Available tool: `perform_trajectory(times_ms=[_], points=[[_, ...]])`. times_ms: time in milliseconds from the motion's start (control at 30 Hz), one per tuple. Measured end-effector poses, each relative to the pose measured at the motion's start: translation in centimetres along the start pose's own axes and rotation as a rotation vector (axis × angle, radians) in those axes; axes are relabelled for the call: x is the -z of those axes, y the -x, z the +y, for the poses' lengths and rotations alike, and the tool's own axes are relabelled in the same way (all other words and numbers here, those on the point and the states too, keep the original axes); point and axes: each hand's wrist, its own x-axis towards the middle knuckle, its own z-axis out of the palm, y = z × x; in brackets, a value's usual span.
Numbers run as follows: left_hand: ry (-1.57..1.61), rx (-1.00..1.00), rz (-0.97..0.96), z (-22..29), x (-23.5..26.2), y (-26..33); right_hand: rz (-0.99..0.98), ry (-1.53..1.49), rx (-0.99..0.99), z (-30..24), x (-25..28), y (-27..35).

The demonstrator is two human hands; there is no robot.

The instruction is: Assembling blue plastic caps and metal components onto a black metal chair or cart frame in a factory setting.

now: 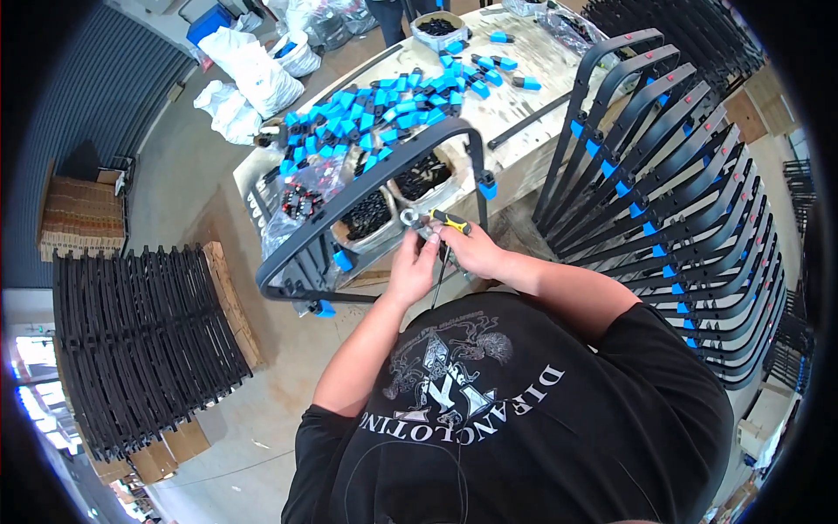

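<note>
My left hand [415, 269] and my right hand [476, 251] meet at the near edge of the worktable, fingers closed. Between them is a silver metal piece with a round, ring-like end [410, 217]; my left fingers grip its lower part. From my right hand sticks out a yellow-and-black handle [450, 222], like a screwdriver's; its working end is hidden. A thin dark rod hangs below the hands. Just beyond them, a black bent tube frame [384, 168] with blue-and-black fittings arches over the table edge. Two tubs of small black parts [364, 214] sit beneath it.
Blue-and-black fittings [384, 109] are heaped on the worktable [532, 109]. A row of black bent frames [690, 201] leans close on my right. Stacked black bars [148, 336] stand on a pallet to the left. White sacks [253, 74] lie beyond, and a person's legs [387, 19] show behind the table.
</note>
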Motion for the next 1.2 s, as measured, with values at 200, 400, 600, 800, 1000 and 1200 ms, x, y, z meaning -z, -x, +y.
perform_trajectory(times_ms=[200, 400, 600, 800, 1000, 1200], points=[[-0.104, 0.075, -0.02, 0.7, -7.7, -5.8, -0.086, -0.014, -0.016, -2.4, 10.6, -0.9], [-0.254, -0.095, 0.264, -1.2, -9.4, -8.4, -0.092, 0.36, -0.063, -0.7, 17.3, -1.6], [-0.077, 0.446, 0.199, 0.2, -11.6, -10.2, 0.274, 0.341, 0.176, -0.5, 21.7, -3.0], [0.136, 0.548, 0.124, 0.9, -13.5, -11.0, 0.286, -0.054, 0.026, -1.0, 22.1, -7.4], [0.253, 0.545, 0.011, 2.7, -13.7, -11.2, 0.257, -0.145, -0.074, 0.9, 21.8, -9.7], [0.369, 0.559, -0.058, 2.2, -13.4, -11.9, 0.156, 0.042, -0.07, 1.4, 23.8, -10.3]])
